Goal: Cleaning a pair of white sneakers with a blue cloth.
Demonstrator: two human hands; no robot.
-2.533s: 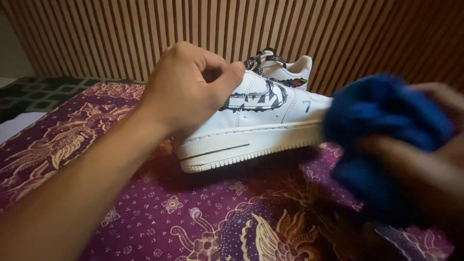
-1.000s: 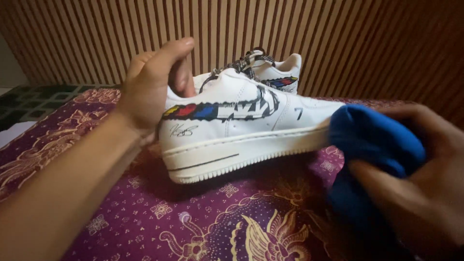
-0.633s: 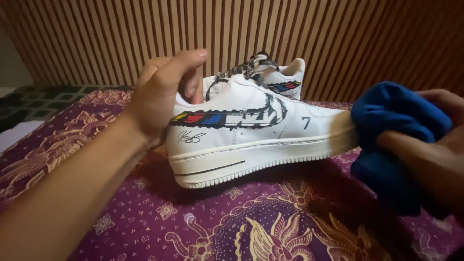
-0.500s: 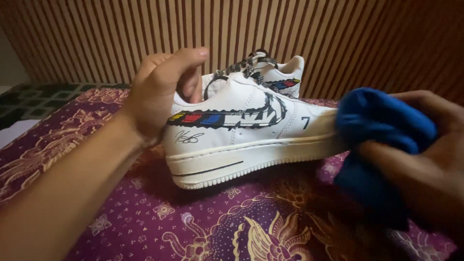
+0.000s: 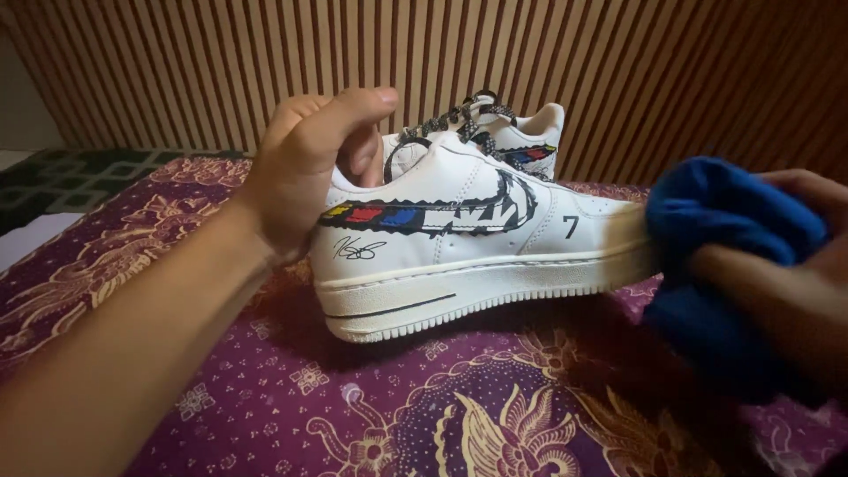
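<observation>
A white low-top sneaker [image 5: 459,256] with a multicoloured stripe and patterned laces stands side-on on the purple patterned cloth [image 5: 353,397]. My left hand [image 5: 309,159] grips its heel, fingers tucked inside the collar and thumb on top. My right hand [image 5: 786,283] is closed around a bunched blue cloth [image 5: 724,230], which presses against the sneaker's toe. A second matching sneaker [image 5: 521,132] sits just behind the first, mostly hidden by it.
A wall of vertical brown wooden slats [image 5: 618,71] rises close behind the shoes. At the far left lies a green patterned fabric [image 5: 71,172] with a pale patch [image 5: 26,234] in front of it.
My left hand shifted from covering the sneaker's side to holding the heel collar, baring the coloured stripe. The blue cloth in my right hand has rubbed back and forth at the toe.
</observation>
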